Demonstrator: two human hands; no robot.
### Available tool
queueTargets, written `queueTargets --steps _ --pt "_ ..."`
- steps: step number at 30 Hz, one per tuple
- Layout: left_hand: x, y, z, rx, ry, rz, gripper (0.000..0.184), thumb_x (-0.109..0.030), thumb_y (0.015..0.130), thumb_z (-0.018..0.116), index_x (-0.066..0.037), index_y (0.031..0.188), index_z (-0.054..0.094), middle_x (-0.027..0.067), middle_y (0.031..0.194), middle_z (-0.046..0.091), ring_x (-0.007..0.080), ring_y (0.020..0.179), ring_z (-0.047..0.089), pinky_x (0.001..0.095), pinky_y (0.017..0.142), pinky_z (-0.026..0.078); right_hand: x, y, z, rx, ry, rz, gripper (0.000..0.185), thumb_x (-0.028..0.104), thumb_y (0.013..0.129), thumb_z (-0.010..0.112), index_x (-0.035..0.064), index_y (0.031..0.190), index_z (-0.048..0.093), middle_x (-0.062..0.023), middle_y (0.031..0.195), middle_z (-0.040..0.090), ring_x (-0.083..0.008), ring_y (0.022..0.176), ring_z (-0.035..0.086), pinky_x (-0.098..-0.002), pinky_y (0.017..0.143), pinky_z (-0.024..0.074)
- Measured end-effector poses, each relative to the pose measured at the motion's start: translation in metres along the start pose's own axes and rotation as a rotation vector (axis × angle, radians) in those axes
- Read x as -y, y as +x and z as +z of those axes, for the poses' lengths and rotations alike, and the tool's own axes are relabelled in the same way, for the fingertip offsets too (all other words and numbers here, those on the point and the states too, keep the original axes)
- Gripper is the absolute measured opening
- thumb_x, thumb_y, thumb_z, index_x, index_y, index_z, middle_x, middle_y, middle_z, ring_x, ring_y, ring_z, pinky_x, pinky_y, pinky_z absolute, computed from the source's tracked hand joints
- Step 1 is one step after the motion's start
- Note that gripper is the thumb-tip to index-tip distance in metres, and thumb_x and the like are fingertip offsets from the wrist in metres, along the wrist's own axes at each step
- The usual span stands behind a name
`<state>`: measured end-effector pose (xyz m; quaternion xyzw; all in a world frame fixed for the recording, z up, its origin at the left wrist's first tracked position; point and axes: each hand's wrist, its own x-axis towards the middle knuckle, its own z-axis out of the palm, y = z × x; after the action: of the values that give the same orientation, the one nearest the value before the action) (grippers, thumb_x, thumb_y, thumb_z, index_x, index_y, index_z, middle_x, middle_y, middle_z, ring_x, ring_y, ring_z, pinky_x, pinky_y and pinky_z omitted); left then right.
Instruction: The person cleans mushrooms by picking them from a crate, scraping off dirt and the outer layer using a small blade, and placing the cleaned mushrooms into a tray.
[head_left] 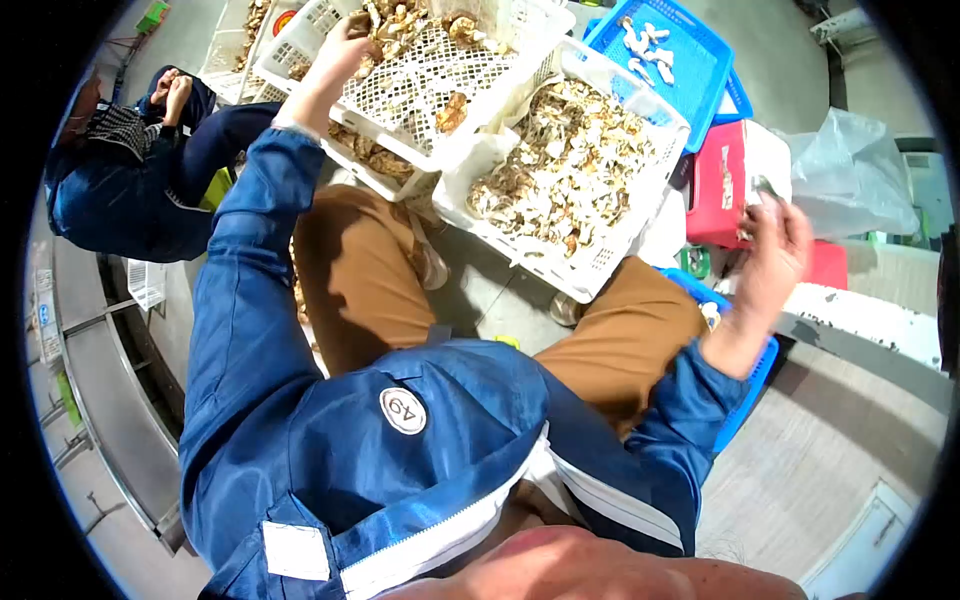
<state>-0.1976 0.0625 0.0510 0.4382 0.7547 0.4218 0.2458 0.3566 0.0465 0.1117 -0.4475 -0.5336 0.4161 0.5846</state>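
Note:
My left hand (338,58) reaches to the far left of a white slatted crate (428,160), its fingers curled at a heap of brown and white mushrooms (400,25). Whether those fingers grip a mushroom cannot be made out. On the other side, my right hand (775,255) is raised beside a red box (717,190). Its fingers are closed on a small grey blade-like tool (766,188). Between my knees and the crates stands a second white crate (655,125), filled with pale mushroom pieces (565,165).
At the back right, a blue tray (705,75) carries several white mushrooms (650,48). A clear plastic bag (850,175) lies past the red box. Another blue basket (760,375) sits under my right forearm. A seated person (130,190) in dark clothes is at the left.

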Motion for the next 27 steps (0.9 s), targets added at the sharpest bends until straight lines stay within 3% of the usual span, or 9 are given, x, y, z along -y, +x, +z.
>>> queueTargets --steps 4,6,8,11,12,17,19,23,27 --pt "0.075 0.107 -0.005 0.102 0.436 0.025 0.049 -0.026 0.09 0.062 -0.006 0.134 0.055 0.0126 0.114 0.068 0.0222 0.096 0.065 0.031 0.081 0.051 -0.046 -0.014 0.13 0.326 0.001 0.159 0.011 0.01 0.09 0.072 0.0022 0.094 0.066 0.0028 0.076 0.062 -0.0033 0.067 0.054 -0.0188 0.058 0.0423" --pt "0.012 0.047 -0.023 0.295 -0.073 -0.125 0.068 -0.021 0.085 0.07 -0.018 0.147 0.042 0.014 0.123 0.064 0.0161 0.09 0.066 0.0302 0.076 0.057 -0.075 -0.028 0.144 0.43 -0.1 0.228 0.009 0.01 0.089 0.071 0.002 0.089 0.066 0.0035 0.071 0.06 -0.0028 0.065 0.051 -0.0197 0.057 0.0404" --pt "0.114 0.152 -0.033 0.23 0.79 0.174 0.043 -0.029 0.092 0.061 -0.003 0.126 0.059 0.0188 0.109 0.069 0.0272 0.092 0.066 0.0359 0.08 0.052 -0.079 -0.027 0.148 0.507 -0.137 0.176 0.009 0.009 0.09 0.07 0.001 0.09 0.066 0.0026 0.071 0.06 -0.0031 0.065 0.052 -0.0199 0.057 0.0416" --pt "0.121 0.151 -0.018 0.397 1.085 -0.092 0.037 -0.031 0.091 0.062 0.002 0.108 0.065 0.0191 0.088 0.071 0.0298 0.069 0.066 0.0424 0.06 0.05 -0.078 -0.009 0.151 0.494 -0.084 0.278 0.01 0.009 0.09 0.07 0.0011 0.093 0.065 0.0027 0.073 0.061 -0.0032 0.067 0.053 -0.0196 0.059 0.0428" --pt "0.132 0.142 -0.019 0.352 0.641 -0.409 0.039 -0.032 0.091 0.063 0.004 0.105 0.065 0.0189 0.08 0.069 0.0312 0.062 0.065 0.0438 0.056 0.05 -0.082 -0.007 0.151 0.483 -0.066 0.292 0.01 0.009 0.09 0.07 0.0012 0.092 0.066 0.0027 0.074 0.061 -0.003 0.067 0.053 -0.0195 0.059 0.0428" --pt "0.198 0.165 0.004 0.442 1.624 0.351 0.045 -0.031 0.085 0.066 0.006 0.109 0.062 0.0259 0.093 0.069 0.0385 0.078 0.068 0.042 0.07 0.055 -0.084 -0.011 0.155 0.523 -0.167 0.202 0.01 0.008 0.088 0.071 0.0008 0.088 0.065 0.0002 0.073 0.062 -0.0042 0.068 0.054 -0.0215 0.062 0.0454" --pt "0.19 0.158 0.008 0.175 1.178 0.139 0.052 -0.031 0.08 0.07 0.007 0.113 0.06 0.0299 0.104 0.067 0.0444 0.092 0.067 0.0458 0.079 0.055 -0.078 -0.01 0.153 0.518 -0.155 0.244 0.009 0.009 0.088 0.071 0.0011 0.087 0.065 -0.0002 0.071 0.062 -0.005 0.067 0.055 -0.0222 0.061 0.046" --pt "0.114 0.117 0.004 0.252 0.271 -0.352 0.028 -0.018 0.085 0.064 -0.001 0.107 0.061 0.0076 0.08 0.063 0.0147 0.062 0.061 0.0295 0.05 0.051 -0.08 -0.01 0.147 0.474 -0.132 0.261 0.012 0.011 0.087 0.072 0.0012 0.088 0.066 -0.0005 0.071 0.063 -0.0055 0.066 0.057 -0.0229 0.061 0.0468" --pt "0.006 0.033 0.026 0.319 -0.324 -0.347 0.029 -0.01 0.094 0.056 -0.008 0.123 0.059 0.0065 0.089 0.063 0.0126 0.073 0.065 0.0262 0.061 0.059 -0.072 -0.013 0.14 0.492 -0.128 0.181 0.012 0.013 0.087 0.073 0.0032 0.092 0.069 -0.0012 0.075 0.067 -0.0067 0.067 0.059 -0.023 0.063 0.0481"
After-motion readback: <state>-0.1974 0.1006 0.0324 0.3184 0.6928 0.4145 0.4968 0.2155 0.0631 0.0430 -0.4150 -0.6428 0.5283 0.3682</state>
